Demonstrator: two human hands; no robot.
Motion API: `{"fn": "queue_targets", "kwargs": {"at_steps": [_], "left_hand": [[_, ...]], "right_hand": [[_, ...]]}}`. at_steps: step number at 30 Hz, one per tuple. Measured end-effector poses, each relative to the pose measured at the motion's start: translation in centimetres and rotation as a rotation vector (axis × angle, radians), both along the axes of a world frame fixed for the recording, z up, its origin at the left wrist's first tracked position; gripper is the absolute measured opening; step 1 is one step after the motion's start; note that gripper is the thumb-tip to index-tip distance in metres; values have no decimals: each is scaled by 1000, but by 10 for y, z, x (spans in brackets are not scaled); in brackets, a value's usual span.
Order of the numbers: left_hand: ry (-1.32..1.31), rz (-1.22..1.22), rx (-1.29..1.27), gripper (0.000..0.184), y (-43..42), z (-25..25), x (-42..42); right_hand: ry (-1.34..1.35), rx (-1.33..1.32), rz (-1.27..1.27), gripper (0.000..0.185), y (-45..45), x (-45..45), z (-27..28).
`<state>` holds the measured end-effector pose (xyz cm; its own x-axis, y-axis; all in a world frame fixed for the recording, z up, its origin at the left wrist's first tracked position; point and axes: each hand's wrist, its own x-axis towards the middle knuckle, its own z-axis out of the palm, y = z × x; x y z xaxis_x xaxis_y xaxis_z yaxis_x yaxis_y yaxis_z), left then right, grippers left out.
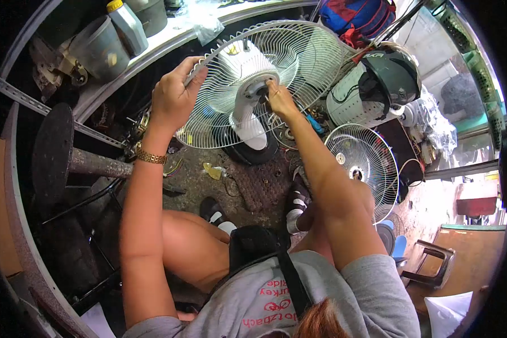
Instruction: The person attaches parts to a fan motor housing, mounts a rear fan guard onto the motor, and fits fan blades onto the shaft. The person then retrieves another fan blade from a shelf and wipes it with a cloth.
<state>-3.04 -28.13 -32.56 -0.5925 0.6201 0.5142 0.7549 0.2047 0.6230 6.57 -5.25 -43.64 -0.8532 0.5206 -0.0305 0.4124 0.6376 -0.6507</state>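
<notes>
A white fan stands upright on a dark round base, its wire grille (pixel 208 121) facing me. My left hand (pixel 177 93) is closed around the grille's left rim, thumb in front. At the fan's centre, my right hand (pixel 280 101) has its fingers pinched together against the hub (pixel 257 89). What those fingers hold, if anything, is hidden. The fan's white motor housing (pixel 245 59) shows through the wires, and its white neck (pixel 248 127) runs down to the base. No blades are visible on it.
A second round wire grille (pixel 372 149) leans by my right knee. Behind it are a white perforated drum (pixel 349 101) and a dark helmet (pixel 391 76). A round-topped metal stand (pixel 53 152) is at left. A bottle (pixel 128 28) and bucket (pixel 98 50) sit on the shelf.
</notes>
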Motion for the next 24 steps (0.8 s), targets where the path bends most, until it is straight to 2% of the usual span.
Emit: {"fn": "queue_targets", "kwargs": {"at_steps": [2, 4, 6, 7, 8, 10, 11, 12, 14, 16, 18, 19, 22, 24], "left_hand": [[24, 45, -43, 38, 0, 6, 9], [-7, 55, -63, 37, -3, 8, 14], [-116, 36, -33, 37, -5, 6, 7], [-180, -19, 43, 38, -6, 3, 4], [-191, -21, 41, 38, -8, -4, 2], [-302, -116, 65, 38, -9, -5, 1], [-383, -178, 118, 36, -7, -8, -1], [-385, -169, 112, 36, -7, -10, -1], [-484, -259, 198, 34, -4, -12, -2], [-499, -288, 149, 33, -2, -8, -1], [-471, -274, 142, 33, 2, -5, 4], [-482, -275, 143, 34, 1, -3, 5], [-527, -293, 163, 35, 1, -6, 4], [-524, -298, 144, 35, 1, -7, 4]], "right_hand": [[191, -148, -88, 53, 5, -4, -20], [181, -143, -91, 57, 0, 3, -5], [-73, -41, -35, 60, 4, 4, 11], [-142, 46, 161, 51, 10, 3, 18], [-152, 42, 159, 51, 15, 0, 12], [36, 206, 210, 45, 7, -3, 11], [42, 46, 208, 41, 6, 4, 12], [41, 39, 215, 41, 7, 0, -1], [233, 338, 212, 36, 18, -3, -35], [249, 276, 211, 40, 14, 1, -25], [77, -220, -43, 49, 9, 0, -16], [122, -225, -89, 57, 9, -1, -22], [170, -385, -130, 56, 5, -2, -22], [123, -344, -123, 59, 5, 0, -20]]}}
